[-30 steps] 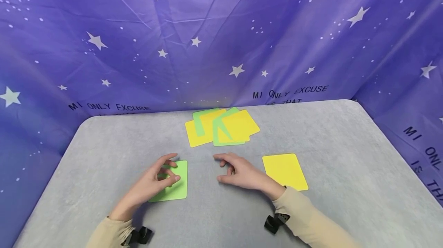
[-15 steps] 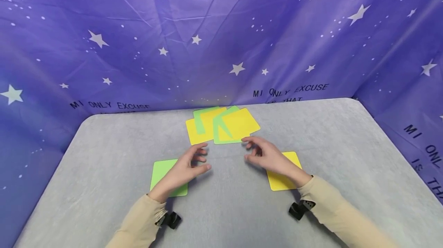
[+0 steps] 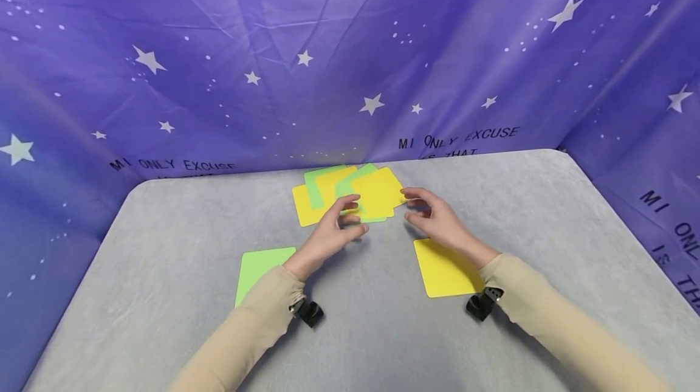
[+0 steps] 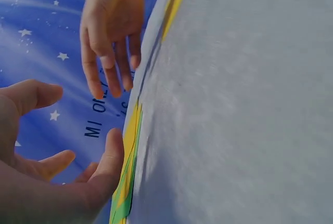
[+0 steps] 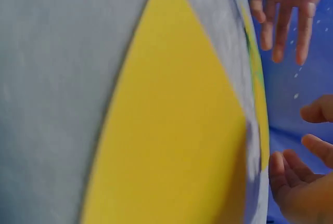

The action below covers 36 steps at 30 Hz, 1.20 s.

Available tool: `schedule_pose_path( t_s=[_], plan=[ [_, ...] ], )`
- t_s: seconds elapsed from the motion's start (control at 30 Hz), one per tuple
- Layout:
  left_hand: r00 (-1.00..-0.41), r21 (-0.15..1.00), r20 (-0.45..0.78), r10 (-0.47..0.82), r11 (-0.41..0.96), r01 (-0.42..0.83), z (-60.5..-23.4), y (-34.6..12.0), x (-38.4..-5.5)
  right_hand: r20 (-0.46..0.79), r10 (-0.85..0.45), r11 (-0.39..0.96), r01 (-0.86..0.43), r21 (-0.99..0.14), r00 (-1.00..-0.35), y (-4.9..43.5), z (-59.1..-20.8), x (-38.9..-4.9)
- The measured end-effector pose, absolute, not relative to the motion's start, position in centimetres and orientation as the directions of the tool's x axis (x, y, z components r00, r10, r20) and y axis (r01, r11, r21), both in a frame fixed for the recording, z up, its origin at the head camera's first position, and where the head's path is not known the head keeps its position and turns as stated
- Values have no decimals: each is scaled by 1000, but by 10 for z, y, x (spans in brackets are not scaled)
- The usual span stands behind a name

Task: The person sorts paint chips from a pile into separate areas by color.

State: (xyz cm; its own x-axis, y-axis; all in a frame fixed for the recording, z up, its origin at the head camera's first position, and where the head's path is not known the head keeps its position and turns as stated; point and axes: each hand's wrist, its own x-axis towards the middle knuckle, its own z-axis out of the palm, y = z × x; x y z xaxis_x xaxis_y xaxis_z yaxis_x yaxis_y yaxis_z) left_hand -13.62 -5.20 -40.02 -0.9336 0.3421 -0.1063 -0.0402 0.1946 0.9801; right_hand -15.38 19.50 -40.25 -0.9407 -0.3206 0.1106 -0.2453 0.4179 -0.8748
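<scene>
An overlapping group of yellow and green square cards (image 3: 377,188) lies near the table's far edge. My left hand (image 3: 330,231) is over its near side, fingers spread and loosely bent, holding nothing. To the right, my right hand (image 3: 445,225) has its fingertips beside the group's right corner, and it is empty too. Beneath the right wrist lies a single yellow card (image 3: 445,273), large in the right wrist view (image 5: 171,115). A single green card (image 3: 259,267) lies left of my left forearm, partly covered by the sleeve.
The grey table (image 3: 180,228) ends at the back against a purple curtain (image 3: 306,106) printed with stars and lettering. A small black camera (image 3: 308,313) is strapped at the left wrist, another camera (image 3: 481,304) at the right.
Both hands have moved right and forward, from around the single cards toward the overlapping group. The green card has come out from under the left hand. The cards lie as before.
</scene>
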Motion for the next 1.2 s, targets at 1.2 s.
schedule_pose_path(
  t_s=[1.2],
  plan=[
    [-924, 941, -211, 319, -188, -280, -411, -44, -155, -67, -250, 349, -25, -937, -966, 187, -405, -171]
  ],
)
